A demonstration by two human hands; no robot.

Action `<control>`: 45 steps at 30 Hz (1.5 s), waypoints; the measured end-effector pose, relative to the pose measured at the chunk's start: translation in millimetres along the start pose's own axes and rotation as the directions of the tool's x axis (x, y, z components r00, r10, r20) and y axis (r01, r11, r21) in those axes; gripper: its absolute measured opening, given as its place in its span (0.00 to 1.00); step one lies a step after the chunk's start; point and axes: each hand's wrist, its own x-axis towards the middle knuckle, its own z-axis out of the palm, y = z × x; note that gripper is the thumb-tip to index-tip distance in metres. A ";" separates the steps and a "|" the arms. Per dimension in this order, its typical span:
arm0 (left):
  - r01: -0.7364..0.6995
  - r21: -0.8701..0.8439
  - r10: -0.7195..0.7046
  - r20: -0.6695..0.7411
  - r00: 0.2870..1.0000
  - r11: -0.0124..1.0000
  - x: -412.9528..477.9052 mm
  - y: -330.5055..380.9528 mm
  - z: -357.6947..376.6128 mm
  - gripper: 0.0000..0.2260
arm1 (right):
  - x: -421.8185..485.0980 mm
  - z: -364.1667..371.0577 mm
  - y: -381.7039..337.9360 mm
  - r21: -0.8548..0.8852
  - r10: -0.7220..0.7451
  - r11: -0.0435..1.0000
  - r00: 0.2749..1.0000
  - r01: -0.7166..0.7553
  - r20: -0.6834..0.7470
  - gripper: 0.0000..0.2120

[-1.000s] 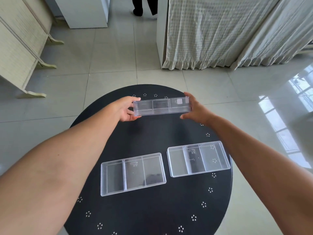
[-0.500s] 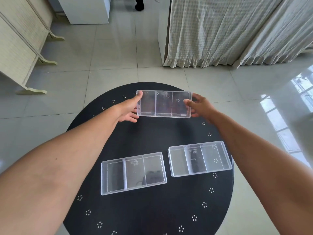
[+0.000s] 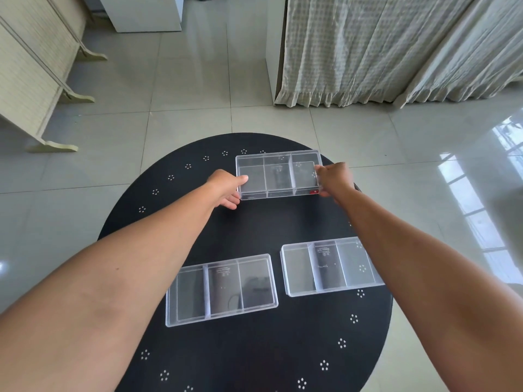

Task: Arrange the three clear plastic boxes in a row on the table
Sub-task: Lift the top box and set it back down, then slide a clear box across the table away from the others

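Three clear plastic boxes, each split into three compartments, are over the round black table. The far box is at the table's far side with its open top facing up. My left hand grips its left end and my right hand grips its right end. Whether it rests on the table or hovers just above, I cannot tell. The near left box and the near right box lie flat side by side, a small gap between them. My forearms stretch across the table on either side of them.
The table stands on a pale tiled floor. A curtained white unit is behind it to the right. A cream folding screen stands at the far left and a white cabinet at the back.
The far box was held edge-on above the table, then tipped until its open top faced up, and it has come down lower at the table's far side. Both hands stayed on its ends.
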 end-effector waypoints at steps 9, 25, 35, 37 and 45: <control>-0.015 0.070 0.025 -0.140 0.990 0.997 -4.9 -3.4 9.6 0.16 | -7.0 1.9 12.9 -0.006 -0.017 1.000 1.000 0.017 -0.017 0.19; -0.227 0.084 0.242 -0.278 0.930 0.970 -92.2 -51.5 -11.6 0.02 | -92.4 -9.7 28.1 -0.044 -0.218 0.975 0.975 0.216 -0.044 0.17; -0.231 0.010 0.210 -0.455 0.865 0.973 -173.7 -126.4 -17.9 0.09 | -184.4 26.5 47.9 -0.038 -0.360 0.930 0.928 0.364 0.095 0.18; -0.209 -0.005 0.181 -0.479 0.859 0.978 -182.0 -145.1 -18.5 0.12 | -197.7 35.0 52.7 -0.039 -0.367 0.927 0.923 0.373 0.121 0.18; -0.074 -0.103 0.017 -0.470 0.883 0.992 -189.6 -199.7 -18.7 0.30 | -230.1 60.9 65.9 -0.076 -0.317 0.938 0.927 0.337 0.199 0.22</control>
